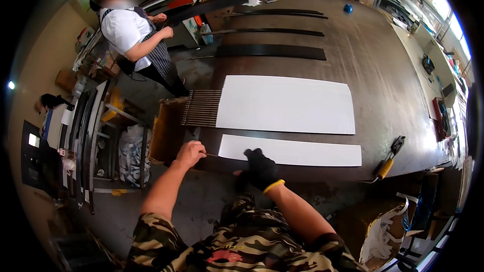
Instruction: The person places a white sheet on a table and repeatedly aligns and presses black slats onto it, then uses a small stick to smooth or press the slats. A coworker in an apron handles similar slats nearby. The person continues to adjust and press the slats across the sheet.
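Observation:
My bare left hand (191, 154) is closed at the table's near left edge, pinching the end of a thin rod (211, 155) that runs right toward the white strip (302, 151). My right hand (260, 170), in a black glove with a yellow cuff, is curled over the strip's near edge. What its fingers grip is hidden, and its lower side is blurred. Beyond the strip lies a larger white sheet (285, 103). From the sheet's left side a row of thin brownish rods (201, 108) sticks out past the table edge.
Long black strips (272, 51) lie farther back on the brown table (383, 70). A yellow-handled tool (386, 167) rests at the near right edge. A person (136, 40) in a striped apron stands at left, holding a long dark piece (212, 7). Cardboard boxes (353, 224) flank me.

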Demonstrator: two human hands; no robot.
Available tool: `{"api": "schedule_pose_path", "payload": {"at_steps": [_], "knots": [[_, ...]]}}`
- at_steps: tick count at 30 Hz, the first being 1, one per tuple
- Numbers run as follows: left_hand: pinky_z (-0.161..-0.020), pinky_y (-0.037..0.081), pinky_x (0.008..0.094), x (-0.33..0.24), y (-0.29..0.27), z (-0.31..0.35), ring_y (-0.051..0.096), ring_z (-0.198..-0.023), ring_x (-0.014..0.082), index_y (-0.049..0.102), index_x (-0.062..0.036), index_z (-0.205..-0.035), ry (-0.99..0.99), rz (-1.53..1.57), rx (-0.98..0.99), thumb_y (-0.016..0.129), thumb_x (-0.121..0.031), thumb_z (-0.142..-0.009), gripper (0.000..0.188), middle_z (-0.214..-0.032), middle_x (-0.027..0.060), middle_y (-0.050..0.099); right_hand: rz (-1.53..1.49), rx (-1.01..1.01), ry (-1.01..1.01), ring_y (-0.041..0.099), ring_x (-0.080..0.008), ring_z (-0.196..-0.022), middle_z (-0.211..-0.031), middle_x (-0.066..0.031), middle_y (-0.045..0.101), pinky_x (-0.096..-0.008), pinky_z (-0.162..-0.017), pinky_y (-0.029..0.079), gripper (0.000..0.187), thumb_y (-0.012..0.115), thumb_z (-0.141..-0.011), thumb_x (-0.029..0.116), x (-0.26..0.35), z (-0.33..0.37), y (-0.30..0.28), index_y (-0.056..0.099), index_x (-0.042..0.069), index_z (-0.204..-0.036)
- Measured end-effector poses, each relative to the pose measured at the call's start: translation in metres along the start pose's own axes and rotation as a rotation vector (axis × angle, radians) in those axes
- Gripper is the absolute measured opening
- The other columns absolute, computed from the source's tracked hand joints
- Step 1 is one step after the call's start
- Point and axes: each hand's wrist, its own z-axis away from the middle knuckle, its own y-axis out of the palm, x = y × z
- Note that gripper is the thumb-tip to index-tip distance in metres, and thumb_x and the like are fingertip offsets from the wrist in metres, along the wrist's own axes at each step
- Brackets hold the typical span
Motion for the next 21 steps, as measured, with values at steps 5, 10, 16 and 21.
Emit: {"api": "schedule_pose_path", "payload": {"at_steps": [5,10,16,21], "knots": [[-0.074,0.052,0.0415,-0.008,0.002,0.006,0.063,-0.083,0.0305,0.068,-0.0072,-0.074,-0.001,0.057,-0.108,0.081,-0.011,-0.067,0.016,-0.079,0.0068,0.065,0.164,0.210,0.110,0.067,-0.0378,-0.092,-0.110,-0.0167,0.057,-0.0481,-0.074,0.055,0.067,0.082,-0.070,0.053,0.034,-0.061,0.047,0.058,0.015,-0.120],[-0.071,0.051,0.0420,-0.009,0.002,0.003,0.061,-0.082,0.0294,0.067,-0.0079,-0.074,0.007,0.124,-0.124,0.080,-0.012,-0.069,0.014,-0.079,0.0052,0.063,0.121,0.096,0.123,0.066,-0.0350,-0.095,-0.108,-0.0138,0.060,-0.0467,-0.079,0.052,0.044,0.074,-0.080,0.045,0.014,-0.071,0.070,0.066,0.015,-0.111],[-0.071,0.051,0.0416,0.000,0.003,0.005,0.061,-0.083,0.0287,0.066,-0.0076,-0.073,0.013,0.134,-0.099,0.080,-0.012,-0.070,0.014,-0.079,0.0050,0.063,0.055,0.084,0.118,0.066,-0.0348,-0.093,-0.101,-0.0122,0.062,-0.0452,-0.079,0.053,0.034,0.073,-0.082,0.041,0.014,-0.069,0.068,0.070,0.016,-0.104],[-0.071,0.050,0.0426,0.005,0.001,0.009,0.060,-0.080,0.0308,0.068,-0.0071,-0.076,0.033,0.142,-0.079,0.081,-0.010,-0.070,0.015,-0.079,0.0065,0.062,0.065,0.104,0.096,0.066,-0.0360,-0.091,-0.098,-0.0133,0.064,-0.0459,-0.079,0.053,0.030,0.073,-0.080,0.037,0.035,-0.070,0.067,0.072,0.016,-0.102]]}}
